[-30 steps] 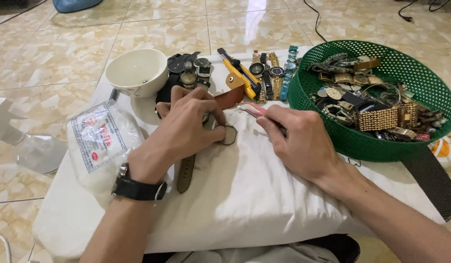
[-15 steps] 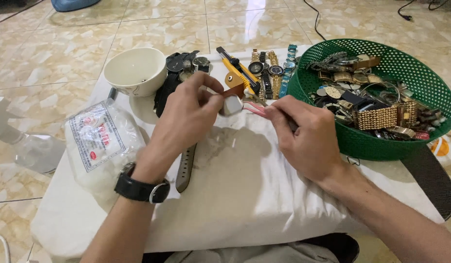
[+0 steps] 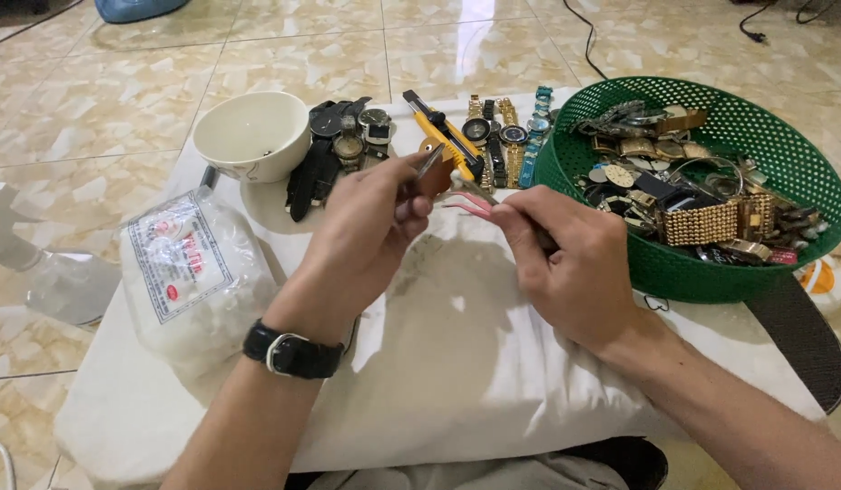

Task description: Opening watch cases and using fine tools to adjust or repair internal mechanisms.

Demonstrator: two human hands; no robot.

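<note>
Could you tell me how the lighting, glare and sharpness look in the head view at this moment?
Head view: bright, even light; glossy floor tiles show pale glare; the hands cast a soft shadow on the white cloth; left hand and right hand are slightly blurred.

White bowl point(image 3: 252, 136), green basket point(image 3: 711, 272) (w/ watch parts), cotton bag point(image 3: 195, 277).

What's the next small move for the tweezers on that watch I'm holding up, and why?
Probably ease the pink-handled tweezers in the right hand a touch further toward the brown-strapped watch pinched in the left hand. The tips sit right at the watch, raised above the white cloth, so a short, steady approach looks safest. The exact contact point is too small to tell.
</note>
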